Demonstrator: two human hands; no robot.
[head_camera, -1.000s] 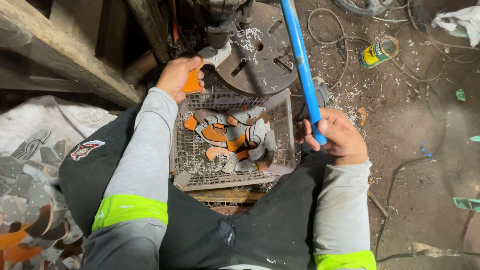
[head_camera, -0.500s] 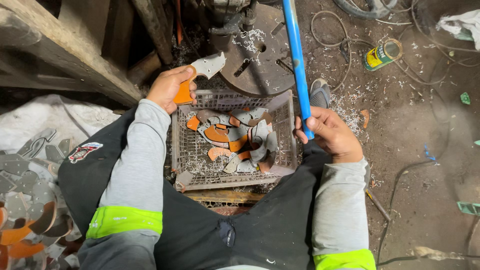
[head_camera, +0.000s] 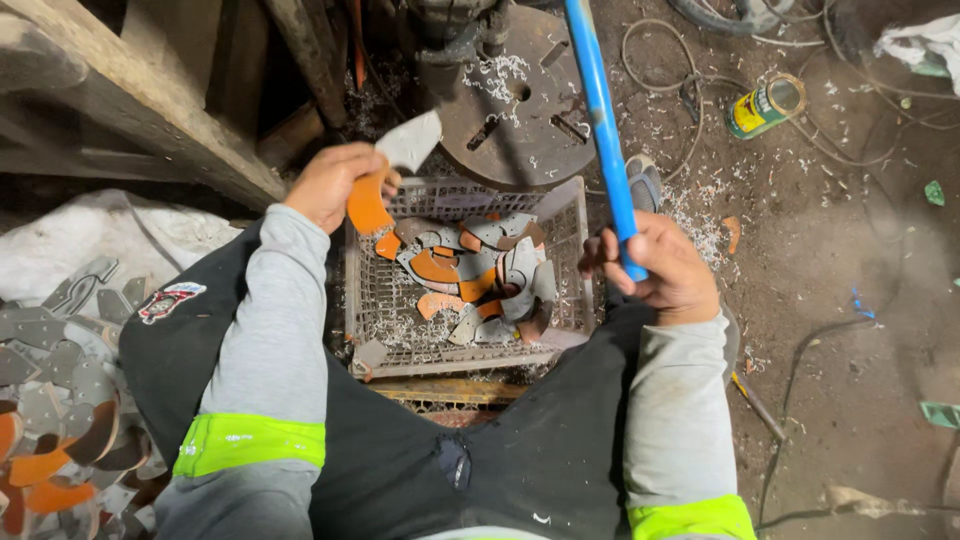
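Note:
My left hand (head_camera: 330, 183) grips a curved metal blade piece (head_camera: 392, 168) with an orange lower half and a grey tip, held above the far left corner of a grey plastic crate (head_camera: 568, 262). My right hand (head_camera: 662, 270) is closed around the lower end of a long blue handle (head_camera: 601, 120) that rises toward the top of the view. Several similar orange and grey blade pieces (head_camera: 475, 268) lie in the crate between my knees. Beyond the crate sits a round slotted metal table (head_camera: 530, 100) of a machine, strewn with metal shavings.
A pile of grey and orange blade pieces (head_camera: 50, 400) lies on white sacking at the left. A wooden beam (head_camera: 150, 110) runs along the upper left. A yellow-green can (head_camera: 765, 105), cables (head_camera: 850, 140) and shavings lie on the dirt floor at the right.
My left hand has lifted the blade piece up from the crate's far edge and turned it toward the round table. My right hand stays on the blue handle, shifted slightly.

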